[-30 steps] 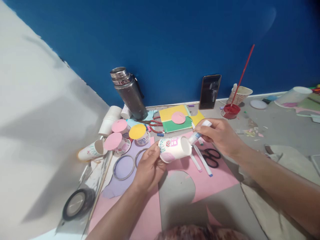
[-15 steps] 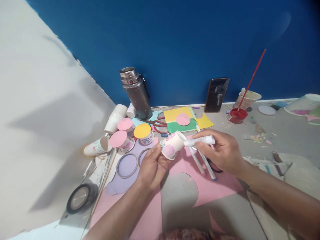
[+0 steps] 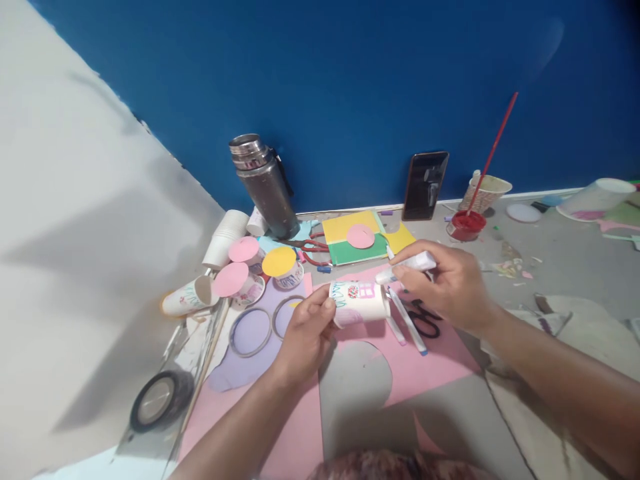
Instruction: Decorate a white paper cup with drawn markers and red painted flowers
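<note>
On its side in my left hand (image 3: 310, 327) is a white paper cup (image 3: 360, 313), its wall drawn with a pink window, red flowers and green marks. My left fingers close round its base, and the rim points right. A plain white tube (image 3: 405, 268), possibly glue, is pinched in my right hand (image 3: 445, 287), its narrow end close to the cup's rim; contact cannot be made out. Below that hand, white felt-tip pens (image 3: 413, 327) and dark-handled scissors (image 3: 425, 321) lie on pink paper (image 3: 440, 367).
Left stand small decorated cups topped with pink (image 3: 233, 280) and yellow discs (image 3: 280, 262), near stacked cups (image 3: 225, 237) and tape rings (image 3: 251, 332). Behind are a steel flask (image 3: 267, 193), red-handled pliers (image 3: 315, 247), a leaning phone (image 3: 426, 185) and a red pot (image 3: 466, 227).
My left hand has turned the cup so that the window drawing shows and the cup lies more level. The tube stays near the rim. The view has shifted slightly.
</note>
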Motion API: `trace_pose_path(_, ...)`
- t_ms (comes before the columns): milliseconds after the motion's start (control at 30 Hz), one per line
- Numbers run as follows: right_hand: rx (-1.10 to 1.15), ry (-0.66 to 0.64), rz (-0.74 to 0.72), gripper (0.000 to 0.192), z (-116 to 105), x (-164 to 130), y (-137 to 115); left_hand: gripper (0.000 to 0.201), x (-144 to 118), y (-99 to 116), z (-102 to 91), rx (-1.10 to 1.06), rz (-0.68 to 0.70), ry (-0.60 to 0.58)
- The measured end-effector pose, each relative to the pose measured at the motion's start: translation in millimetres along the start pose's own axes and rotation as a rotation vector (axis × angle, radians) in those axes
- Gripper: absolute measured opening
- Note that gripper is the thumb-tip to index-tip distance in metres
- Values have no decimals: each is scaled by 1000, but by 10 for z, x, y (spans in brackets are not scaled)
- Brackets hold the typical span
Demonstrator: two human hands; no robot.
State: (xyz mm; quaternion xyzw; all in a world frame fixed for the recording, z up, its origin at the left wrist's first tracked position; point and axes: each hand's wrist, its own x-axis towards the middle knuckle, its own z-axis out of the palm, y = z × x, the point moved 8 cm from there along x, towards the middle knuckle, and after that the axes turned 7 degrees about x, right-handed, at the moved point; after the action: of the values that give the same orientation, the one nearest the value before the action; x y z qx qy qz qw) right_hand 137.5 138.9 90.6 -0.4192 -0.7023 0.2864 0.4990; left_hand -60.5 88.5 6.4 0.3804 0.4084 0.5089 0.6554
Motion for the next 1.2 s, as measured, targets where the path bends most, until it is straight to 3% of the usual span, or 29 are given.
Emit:
trace_pose_path(100, 89, 19, 125, 12, -42, 47, 155, 47, 17, -45, 21, -120, -50, 12)
trace_pose_path(300, 129, -27, 181, 13, 24, 30, 225, 40, 64, -29, -71, -274, -42, 138)
trace_pose_path(500, 107, -67, 102, 9, 90, -10, 71, 48, 76, -29, -144, -270, -20, 181)
trace_pose_path(667, 228, -85, 216, 10, 136, -53, 88, 60, 56, 18, -124, -199, 46, 155)
trace_pose_path(833, 466, -48, 383, 20, 181, -105, 297, 35, 25, 13, -65, -176, 43, 115)
trace_pose_path(933, 535, 5, 442, 26, 169, -117, 432, 30, 31, -3, -34, -211, 0, 101)
trace_pose_path(1033, 541, 10, 427, 26, 161, -111, 437, 31, 47, -31, -27, -265, -50, 98)
trace_pose_path(1200, 366, -31, 251, 13, 143, -86, 155, 27, 39, -160, -55, -305, -148, 97)
